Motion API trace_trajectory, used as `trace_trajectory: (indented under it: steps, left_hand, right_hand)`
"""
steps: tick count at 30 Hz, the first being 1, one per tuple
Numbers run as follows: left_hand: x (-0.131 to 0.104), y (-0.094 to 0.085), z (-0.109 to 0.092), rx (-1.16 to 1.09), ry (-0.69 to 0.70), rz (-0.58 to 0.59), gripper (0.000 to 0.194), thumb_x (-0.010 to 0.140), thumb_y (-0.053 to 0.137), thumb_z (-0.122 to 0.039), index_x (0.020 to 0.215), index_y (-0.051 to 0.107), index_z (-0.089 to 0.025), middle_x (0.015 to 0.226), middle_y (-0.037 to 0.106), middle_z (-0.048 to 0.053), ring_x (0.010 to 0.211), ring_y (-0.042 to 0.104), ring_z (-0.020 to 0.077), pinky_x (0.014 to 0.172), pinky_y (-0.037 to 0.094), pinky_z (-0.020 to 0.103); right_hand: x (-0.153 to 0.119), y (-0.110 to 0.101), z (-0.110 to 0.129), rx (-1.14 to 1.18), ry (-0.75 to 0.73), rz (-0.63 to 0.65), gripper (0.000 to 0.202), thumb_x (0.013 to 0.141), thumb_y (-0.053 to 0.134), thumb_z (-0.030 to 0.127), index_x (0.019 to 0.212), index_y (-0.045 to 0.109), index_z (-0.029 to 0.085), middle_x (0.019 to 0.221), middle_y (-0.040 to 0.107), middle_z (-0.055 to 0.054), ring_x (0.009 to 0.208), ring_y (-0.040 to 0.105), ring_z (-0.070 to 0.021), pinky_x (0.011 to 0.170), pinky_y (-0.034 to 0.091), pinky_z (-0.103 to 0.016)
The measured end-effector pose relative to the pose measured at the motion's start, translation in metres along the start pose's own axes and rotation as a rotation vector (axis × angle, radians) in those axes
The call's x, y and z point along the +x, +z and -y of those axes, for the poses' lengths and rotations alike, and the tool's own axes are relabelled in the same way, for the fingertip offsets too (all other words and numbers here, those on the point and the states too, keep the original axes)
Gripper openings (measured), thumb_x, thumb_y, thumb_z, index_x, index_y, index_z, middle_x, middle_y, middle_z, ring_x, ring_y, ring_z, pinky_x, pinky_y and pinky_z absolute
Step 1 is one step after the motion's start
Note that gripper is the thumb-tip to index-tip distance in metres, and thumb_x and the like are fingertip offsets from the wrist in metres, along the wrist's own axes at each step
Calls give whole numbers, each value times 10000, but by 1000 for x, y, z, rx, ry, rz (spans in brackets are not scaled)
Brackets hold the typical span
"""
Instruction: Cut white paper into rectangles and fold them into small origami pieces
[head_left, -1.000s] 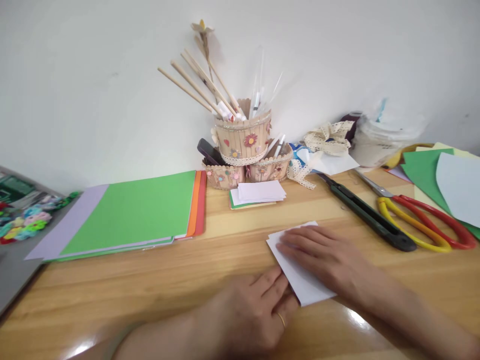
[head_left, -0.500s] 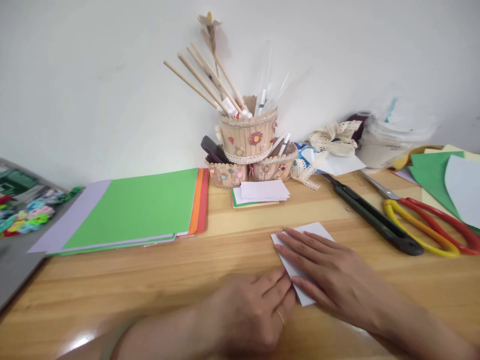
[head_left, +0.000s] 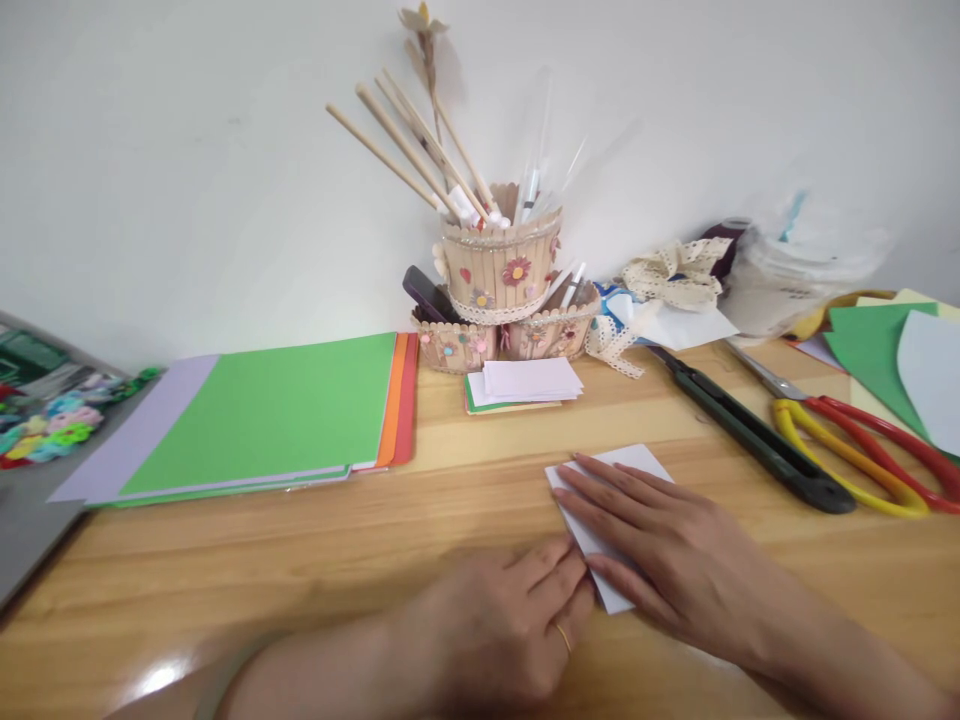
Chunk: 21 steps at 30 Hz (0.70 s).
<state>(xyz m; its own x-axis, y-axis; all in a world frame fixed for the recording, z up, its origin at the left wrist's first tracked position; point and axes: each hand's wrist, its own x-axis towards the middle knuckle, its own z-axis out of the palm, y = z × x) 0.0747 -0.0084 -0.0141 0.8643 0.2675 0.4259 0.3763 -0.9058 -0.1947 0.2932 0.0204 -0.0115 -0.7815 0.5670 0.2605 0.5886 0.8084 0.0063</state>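
A small white paper [head_left: 643,462] lies on the wooden table near the centre right. My right hand [head_left: 660,545] rests flat across it, fingers stretched out and pointing left. At the paper's lower left edge is my left hand [head_left: 525,610], its fingers curled and pressed together, with a ring on one finger. The fingertips touch the paper's edge; whether they pinch it is hidden.
Coloured sheets [head_left: 262,415] lie at the left. A stack of small papers [head_left: 529,382] sits before the decorated wooden holders [head_left: 499,270]. A dark cutter [head_left: 757,435] and scissors [head_left: 855,440] lie at the right, near a lace ribbon [head_left: 679,275].
The view has shifted slightly. Both hands keep nearly the same pose on and beside the white paper.
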Motion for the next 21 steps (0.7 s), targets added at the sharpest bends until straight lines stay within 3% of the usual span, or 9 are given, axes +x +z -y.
trace_trajectory:
  steps: [21]
  left_hand:
    - [1,0,0,-19,-9,-28,322,901,351,-98,1044,635,-47,1044,671,121,990,618,219,811,516,283]
  right_hand:
    - [0,0,0,-2,-7,-11,481,885,464,288,1343,416,147,1339,486,-83,1263,388,-270,963,452,-451]
